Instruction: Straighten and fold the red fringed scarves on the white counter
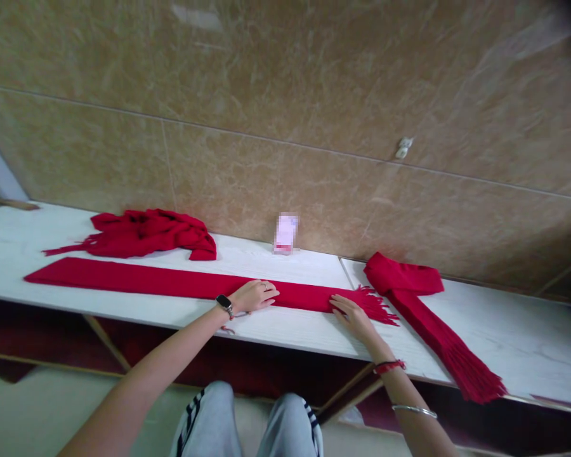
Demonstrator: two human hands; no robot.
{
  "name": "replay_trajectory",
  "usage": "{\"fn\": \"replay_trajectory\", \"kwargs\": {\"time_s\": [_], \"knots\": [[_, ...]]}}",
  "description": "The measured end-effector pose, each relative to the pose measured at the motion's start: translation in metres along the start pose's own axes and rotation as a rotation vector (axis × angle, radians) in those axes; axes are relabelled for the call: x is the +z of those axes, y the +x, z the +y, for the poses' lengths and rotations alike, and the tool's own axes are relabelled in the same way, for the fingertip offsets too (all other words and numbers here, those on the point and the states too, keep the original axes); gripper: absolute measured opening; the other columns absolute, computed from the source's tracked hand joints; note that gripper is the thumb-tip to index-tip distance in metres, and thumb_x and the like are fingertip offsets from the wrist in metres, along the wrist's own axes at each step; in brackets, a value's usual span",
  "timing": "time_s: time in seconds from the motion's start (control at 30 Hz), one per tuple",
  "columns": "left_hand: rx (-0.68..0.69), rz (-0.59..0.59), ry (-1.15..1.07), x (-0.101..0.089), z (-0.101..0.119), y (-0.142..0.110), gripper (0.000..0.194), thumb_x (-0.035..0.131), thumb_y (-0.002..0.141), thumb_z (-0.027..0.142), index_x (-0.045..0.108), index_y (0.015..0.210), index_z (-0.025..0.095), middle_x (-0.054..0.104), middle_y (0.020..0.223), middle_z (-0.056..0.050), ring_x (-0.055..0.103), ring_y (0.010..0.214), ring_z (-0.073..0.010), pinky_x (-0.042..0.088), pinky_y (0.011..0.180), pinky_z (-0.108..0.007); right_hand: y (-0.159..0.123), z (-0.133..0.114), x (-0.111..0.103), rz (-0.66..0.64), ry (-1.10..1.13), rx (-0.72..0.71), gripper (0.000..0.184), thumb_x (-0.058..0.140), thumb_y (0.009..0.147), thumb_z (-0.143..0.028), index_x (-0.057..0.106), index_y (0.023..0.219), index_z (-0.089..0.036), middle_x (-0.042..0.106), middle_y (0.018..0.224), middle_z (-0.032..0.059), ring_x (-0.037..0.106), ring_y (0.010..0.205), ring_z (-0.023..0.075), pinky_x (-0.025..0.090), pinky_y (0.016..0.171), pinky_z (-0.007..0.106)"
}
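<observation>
Flat red scarf (190, 284) | long axis left-to-right | fringe (377, 306) points right

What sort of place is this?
Probably an indoor storage or changing area, though I can't be sure: a marbled tile wall, a long white counter over open shelving, and red scarves on top.

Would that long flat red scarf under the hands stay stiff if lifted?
The flat red scarf would probably flop: the similar crumpled scarf behind it slumps in loose folds. It is likely light, being a narrow, flat strip of cloth. Its loosely splayed fringe might tangle.
</observation>
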State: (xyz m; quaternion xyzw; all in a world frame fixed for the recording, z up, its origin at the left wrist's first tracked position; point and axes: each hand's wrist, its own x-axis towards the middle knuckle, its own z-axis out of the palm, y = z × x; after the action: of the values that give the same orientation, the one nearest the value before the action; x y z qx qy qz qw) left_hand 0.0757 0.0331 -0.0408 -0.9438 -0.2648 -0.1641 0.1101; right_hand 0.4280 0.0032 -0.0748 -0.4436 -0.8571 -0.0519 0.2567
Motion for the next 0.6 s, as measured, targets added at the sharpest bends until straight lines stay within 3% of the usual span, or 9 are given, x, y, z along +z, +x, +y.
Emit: {"fn": "replay_trajectory", "kwargs": {"time_s": [0.23, 0.37, 0.47, 0.6], "knots": [[0.081, -0.086, 0.079, -0.016, 0.004, -0.010, 0.028, 0.041, 0.087, 0.008, 0.057, 0.109, 0.017, 0.062, 0.102, -0.008, 0.054, 0.097, -0.0175, 0.041, 0.079, -0.028, -0.015, 0.014, -0.023, -0.082, -0.150, -0.084, 0.036, 0.038, 0.084, -0.012, 0.060, 0.112, -0.017, 0.061, 0.113, 0.0094, 0.056, 0.106, 0.0211, 0.049, 0.090, 0.038], [0.038, -0.106, -0.003, -0.020, 0.005, -0.019, 0.030, 0.043, 0.087, 0.012, 0.057, 0.112, 0.020, 0.059, 0.113, -0.006, 0.051, 0.105, -0.0168, 0.037, 0.087, -0.030, -0.023, 0.022, -0.036, -0.144, -0.213, -0.088, 0.037, 0.040, 0.082, -0.010, 0.060, 0.112, -0.017, 0.061, 0.114, 0.0092, 0.054, 0.108, 0.0219, 0.047, 0.092, 0.039], [0.019, -0.089, -0.069, -0.019, 0.009, -0.016, 0.030, 0.043, 0.089, 0.022, 0.053, 0.117, 0.022, 0.053, 0.123, -0.003, 0.044, 0.116, -0.0166, 0.031, 0.095, -0.031, -0.013, 0.008, -0.036, -0.109, -0.189, -0.025, 0.034, 0.039, 0.085, -0.015, 0.060, 0.112, -0.015, 0.059, 0.116, 0.0110, 0.053, 0.110, 0.0224, 0.045, 0.093, 0.039], [-0.054, -0.034, -0.109, -0.011, 0.020, 0.006, 0.033, 0.035, 0.093, 0.028, 0.050, 0.122, 0.023, 0.047, 0.131, -0.003, 0.039, 0.120, -0.0151, 0.026, 0.100, -0.030, 0.020, -0.032, -0.018, -0.029, -0.110, 0.007, 0.035, 0.037, 0.088, -0.020, 0.056, 0.117, -0.016, 0.055, 0.122, 0.0103, 0.049, 0.115, 0.0207, 0.044, 0.094, 0.036]]}}
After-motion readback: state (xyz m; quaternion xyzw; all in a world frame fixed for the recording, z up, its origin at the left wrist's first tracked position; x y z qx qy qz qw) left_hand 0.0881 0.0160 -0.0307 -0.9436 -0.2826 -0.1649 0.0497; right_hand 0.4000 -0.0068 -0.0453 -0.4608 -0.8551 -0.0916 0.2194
